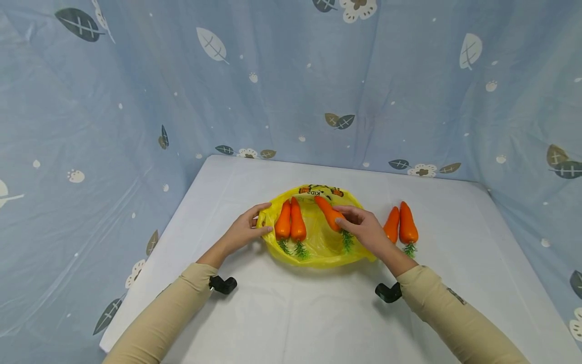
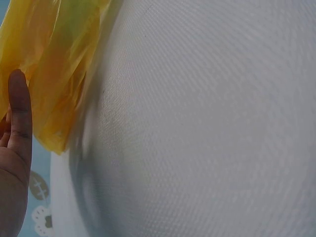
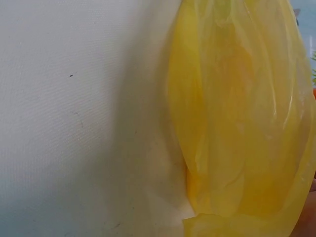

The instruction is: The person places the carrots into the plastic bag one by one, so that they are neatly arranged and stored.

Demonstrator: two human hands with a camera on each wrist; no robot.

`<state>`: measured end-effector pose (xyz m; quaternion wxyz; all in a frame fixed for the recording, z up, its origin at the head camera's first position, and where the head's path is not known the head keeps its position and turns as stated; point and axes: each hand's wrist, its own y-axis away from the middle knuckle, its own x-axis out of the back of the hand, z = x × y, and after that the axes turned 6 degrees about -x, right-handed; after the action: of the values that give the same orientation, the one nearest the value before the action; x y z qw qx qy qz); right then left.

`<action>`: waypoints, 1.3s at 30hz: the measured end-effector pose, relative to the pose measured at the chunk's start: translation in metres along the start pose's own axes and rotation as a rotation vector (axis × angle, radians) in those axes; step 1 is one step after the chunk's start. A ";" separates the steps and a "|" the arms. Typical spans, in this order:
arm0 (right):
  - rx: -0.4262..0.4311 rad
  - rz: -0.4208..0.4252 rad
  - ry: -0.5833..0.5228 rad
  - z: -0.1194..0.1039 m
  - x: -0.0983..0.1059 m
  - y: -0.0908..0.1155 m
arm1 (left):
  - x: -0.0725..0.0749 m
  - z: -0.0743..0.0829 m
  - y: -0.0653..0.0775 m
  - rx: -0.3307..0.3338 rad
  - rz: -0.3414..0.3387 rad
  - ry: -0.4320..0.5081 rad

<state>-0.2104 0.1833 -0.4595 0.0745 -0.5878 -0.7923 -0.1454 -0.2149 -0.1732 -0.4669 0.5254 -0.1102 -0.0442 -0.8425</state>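
A yellow plastic bag [image 1: 318, 255] lies spread open on the table, its rim forming a wide ring with printed lettering at the far side. Inside it, on the left, two orange carrots [image 1: 297, 222] with green tufted tops lie side by side. My left hand [image 1: 243, 232] holds the bag's left rim between thumb and fingers; the left wrist view shows the thumb [image 2: 19, 108] along the yellow plastic. Over the bag's right half, my right hand [image 1: 361, 227] grips another carrot [image 1: 328, 212] by its thick end, tuft pointing toward me. The right wrist view shows mainly the bag's side [image 3: 237, 123].
Two more carrots [image 1: 407, 225] lie on the white table [image 1: 273, 313] just right of the bag, one partly behind my right hand. A blue curtain [image 1: 291, 91] with leaf and flower prints hangs around the table's back and sides.
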 end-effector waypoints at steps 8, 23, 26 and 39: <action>-0.014 0.004 0.013 0.001 -0.004 -0.006 | 0.000 -0.001 0.000 0.002 0.001 -0.009; -0.013 0.012 -0.008 0.001 -0.015 -0.018 | 0.000 -0.002 -0.001 0.006 0.005 -0.018; -0.013 0.006 0.008 0.003 -0.018 -0.022 | -0.001 -0.002 -0.001 0.004 0.006 -0.019; -0.028 0.021 0.041 0.009 -0.031 -0.030 | -0.001 0.000 -0.001 0.000 0.008 -0.021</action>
<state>-0.2293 0.1500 -0.4809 0.0839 -0.5938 -0.7824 -0.1679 -0.2155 -0.1714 -0.4673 0.5283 -0.1193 -0.0489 -0.8392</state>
